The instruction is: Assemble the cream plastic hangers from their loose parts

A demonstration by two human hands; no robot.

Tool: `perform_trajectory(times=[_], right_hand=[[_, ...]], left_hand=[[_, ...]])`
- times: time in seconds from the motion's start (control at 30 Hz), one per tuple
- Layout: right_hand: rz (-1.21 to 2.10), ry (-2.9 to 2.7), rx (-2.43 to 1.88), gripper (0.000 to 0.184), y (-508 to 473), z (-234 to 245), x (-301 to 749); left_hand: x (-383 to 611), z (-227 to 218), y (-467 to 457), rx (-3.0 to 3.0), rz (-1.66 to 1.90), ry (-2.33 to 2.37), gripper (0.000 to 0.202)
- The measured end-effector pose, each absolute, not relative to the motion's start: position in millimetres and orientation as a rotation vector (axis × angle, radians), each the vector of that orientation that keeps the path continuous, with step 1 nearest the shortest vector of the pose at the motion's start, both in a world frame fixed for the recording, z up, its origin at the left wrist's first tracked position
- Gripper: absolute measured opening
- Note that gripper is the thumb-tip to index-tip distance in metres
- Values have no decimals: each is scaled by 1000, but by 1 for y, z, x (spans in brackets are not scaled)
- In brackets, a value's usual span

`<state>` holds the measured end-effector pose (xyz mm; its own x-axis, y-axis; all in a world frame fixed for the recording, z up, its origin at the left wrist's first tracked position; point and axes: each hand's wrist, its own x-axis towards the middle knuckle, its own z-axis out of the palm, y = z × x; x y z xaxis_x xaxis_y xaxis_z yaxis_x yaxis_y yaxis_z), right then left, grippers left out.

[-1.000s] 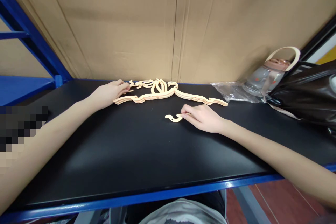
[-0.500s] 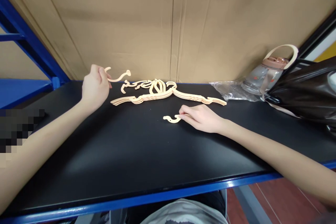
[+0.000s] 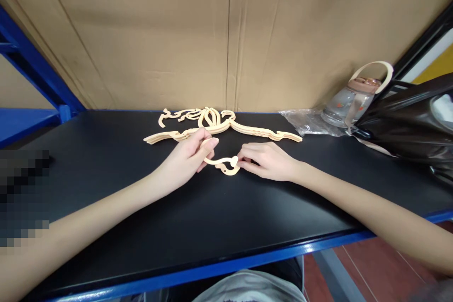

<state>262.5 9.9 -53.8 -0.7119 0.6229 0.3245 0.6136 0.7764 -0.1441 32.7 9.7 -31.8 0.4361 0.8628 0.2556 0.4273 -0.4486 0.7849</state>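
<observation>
My left hand is closed around one end of a cream curved hanger arm, whose rounded tip points right. With its fingertips my right hand pinches a small cream hanger hook, low over the black tabletop. The arm's tip lies across the hook in view, close to my right fingers; whether the two touch I cannot tell. Just behind both hands, a stack of cream clothes hangers lies flat, its left part partly covered by my left hand. Loose curved hanger parts are heaped behind the stack.
A clear water bottle with a pink lid and a loop handle stands at the back right. Near it lie a crinkled plastic bag and a black bag. A cardboard wall closes off the back; a blue edge runs along the front.
My left hand has come right and down with the hanger arm, from the left of the stack to beside my right hand. The right hand has barely moved and still holds the hook.
</observation>
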Motion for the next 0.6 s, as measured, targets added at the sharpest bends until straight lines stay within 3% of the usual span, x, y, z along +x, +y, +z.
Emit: perform_trajectory(times=[0.17,0.3,0.43,0.6], right_hand=[[27,-2541,-797,20,0,-50,256],[340,-2469,-799,11,-11,-46,250],[642,-2366,-865,21,-11,-48,249],[682,-2296,-984,24,-3,-52,252]], left_hand=[[33,-33,6,2142,949,1061,32],[31,-31,6,2165,976,1045,31],[29,-33,6,2231,955,1050,29],[26,-34,7,2315,912,1100,24]])
